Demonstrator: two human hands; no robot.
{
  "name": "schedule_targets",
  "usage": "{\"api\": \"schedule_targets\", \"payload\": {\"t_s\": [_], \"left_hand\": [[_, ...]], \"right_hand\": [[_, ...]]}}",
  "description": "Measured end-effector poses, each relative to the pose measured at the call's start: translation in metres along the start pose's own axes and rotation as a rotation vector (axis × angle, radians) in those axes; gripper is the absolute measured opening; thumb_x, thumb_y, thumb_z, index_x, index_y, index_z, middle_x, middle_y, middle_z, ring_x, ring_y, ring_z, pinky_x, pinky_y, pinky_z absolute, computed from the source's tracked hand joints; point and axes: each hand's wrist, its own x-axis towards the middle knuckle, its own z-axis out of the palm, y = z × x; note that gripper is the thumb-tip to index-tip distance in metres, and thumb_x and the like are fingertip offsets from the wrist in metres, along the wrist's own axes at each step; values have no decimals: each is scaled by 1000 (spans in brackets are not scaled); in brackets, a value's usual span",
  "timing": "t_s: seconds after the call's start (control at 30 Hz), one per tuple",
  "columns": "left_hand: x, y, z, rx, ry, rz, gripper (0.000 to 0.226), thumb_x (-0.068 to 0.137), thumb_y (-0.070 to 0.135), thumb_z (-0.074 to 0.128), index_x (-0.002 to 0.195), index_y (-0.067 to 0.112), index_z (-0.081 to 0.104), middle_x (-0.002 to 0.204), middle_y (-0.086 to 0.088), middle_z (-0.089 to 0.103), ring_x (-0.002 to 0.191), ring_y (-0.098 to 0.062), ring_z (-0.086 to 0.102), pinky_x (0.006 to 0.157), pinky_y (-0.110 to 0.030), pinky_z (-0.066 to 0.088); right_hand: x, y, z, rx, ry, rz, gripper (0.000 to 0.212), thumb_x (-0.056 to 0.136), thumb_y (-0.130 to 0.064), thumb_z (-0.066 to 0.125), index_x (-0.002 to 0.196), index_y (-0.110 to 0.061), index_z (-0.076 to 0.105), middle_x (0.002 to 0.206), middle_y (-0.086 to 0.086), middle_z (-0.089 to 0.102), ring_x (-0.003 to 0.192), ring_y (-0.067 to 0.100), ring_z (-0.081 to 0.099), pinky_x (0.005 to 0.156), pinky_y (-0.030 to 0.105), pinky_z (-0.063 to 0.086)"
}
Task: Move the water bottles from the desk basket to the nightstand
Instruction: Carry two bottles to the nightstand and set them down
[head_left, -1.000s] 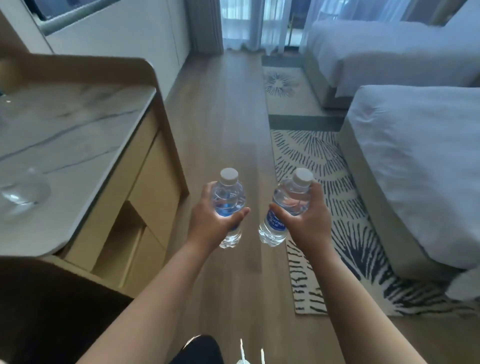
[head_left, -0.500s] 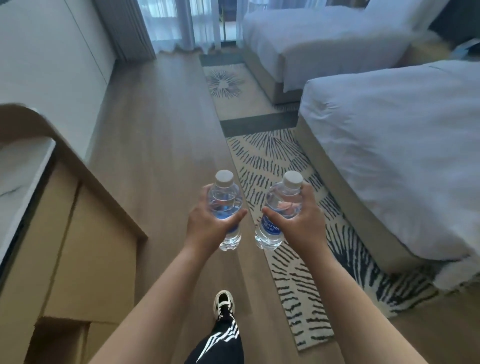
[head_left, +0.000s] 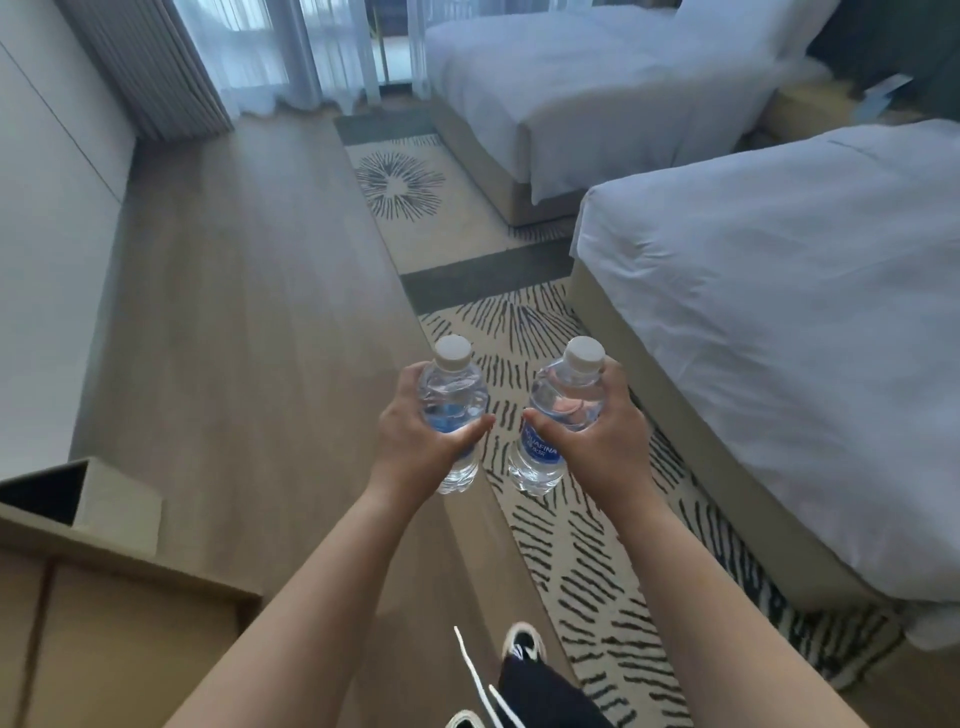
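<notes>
A: The fingers (head_left: 470, 427) of the left hand (head_left: 415, 441) wrap around one water bottle (head_left: 453, 410), thumb across its front, and the right hand (head_left: 597, 436) is closed the same way around a second water bottle (head_left: 558, 415). Both are held firmly, not pinched.

B: Where do the bottles sit relative to each other?

A: Side by side in front of the person, close but apart, caps up. The left one is nearly upright; the right one tilts a little, its cap leaning to the right. Both hang in the air above the wooden floor (head_left: 249, 312) and the edge of the patterned rug (head_left: 571, 545).

B: So which step is this?

A: The carry, by the look of it. A corner of the bench (head_left: 114, 587) shows at the lower left, with no basket in view. One shoe (head_left: 524, 642) is forward on the floor.

B: And the nightstand?

A: Probably the tan surface (head_left: 810, 106) between the near bed (head_left: 779, 312) and the far bed (head_left: 571, 78), at the upper right, though it is partly hidden.

B: What does the next move call for?

A: Walking on past the foot of the near bed, turning right into the gap, and keeping both bottles steady until there is a clear spot to stand them.
</notes>
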Motion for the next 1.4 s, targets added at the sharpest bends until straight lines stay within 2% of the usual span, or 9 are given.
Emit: {"api": "schedule_targets", "payload": {"t_s": [0.13, 0.3, 0.43, 0.6, 0.77, 0.87, 1.17, 1.3, 1.4], "left_hand": [[78, -20, 5, -10, -2, 0, 68, 60, 44, 85, 115, 38, 45, 99, 25, 58, 87, 18, 57, 68, -3, 44], [199, -41, 15, 16, 3, 23, 69, 60, 46, 84, 115, 39, 43, 101, 25, 57, 87, 10, 59, 71, -6, 44], [307, -47, 25, 40, -19, 48, 68, 61, 39, 86, 116, 33, 46, 104, 16, 59, 90, 2, 60, 75, -12, 45], [422, -47, 32, 50, -7, 61, 68, 61, 39, 86, 116, 32, 47, 105, 13, 61, 91, 5, 59, 74, -7, 44], [526, -52, 46, 34, -27, 63, 69, 61, 41, 86, 117, 31, 47, 103, 15, 61, 91, 0, 62, 77, -11, 47], [595, -62, 59, 23, -34, 51, 73, 59, 42, 87, 119, 24, 50, 107, 7, 64, 95, -9, 63, 82, -24, 51], [841, -95, 98, 7, -202, 86, 79, 60, 37, 87, 126, 23, 47, 111, 3, 63, 99, -13, 63, 88, -33, 52], [944, -93, 118, 48, -267, 126, 75, 60, 42, 86, 121, 32, 44, 108, 10, 60, 94, -7, 59, 73, -11, 40], [1006, -88, 141, 36, -303, 133, 73, 60, 42, 87, 116, 39, 41, 104, 12, 57, 92, -7, 57, 72, -12, 39]], "right_hand": [[69, 12, 28, -24, -11, 4, 70, 63, -51, 79, 119, -34, 43, 107, -12, 62, 98, 9, 60, 78, 24, 46], [178, 33, 66, -6, 8, -23, 68, 65, -44, 82, 120, -30, 44, 108, -7, 62, 100, 13, 60, 83, 33, 51], [284, 41, 99, 22, 29, -25, 68, 66, -39, 83, 121, -25, 46, 108, -4, 63, 97, 13, 62, 78, 9, 44], [394, 42, 124, 22, 37, -23, 69, 68, -40, 82, 123, -26, 44, 110, -6, 61, 100, 13, 61, 85, 28, 50], [490, 48, 149, -6, 52, -28, 69, 67, -40, 82, 123, -26, 44, 110, -8, 60, 99, 9, 58, 84, 20, 45], [552, 55, 169, -8, 79, -37, 67, 67, -40, 82, 121, -26, 44, 105, -13, 58, 95, -6, 56, 76, 0, 36], [768, 81, 234, -29, 248, 40, 65, 67, -39, 83, 117, -36, 41, 104, -15, 59, 91, -9, 57, 70, -5, 35], [856, 84, 245, -57, 352, 91, 64, 69, -37, 82, 114, -43, 37, 107, -14, 55, 90, -9, 55, 68, -6, 36], [907, 94, 242, -82, 413, 151, 64, 69, -40, 81, 117, -36, 40, 111, -10, 58, 92, -3, 58, 70, -5, 38]]}}
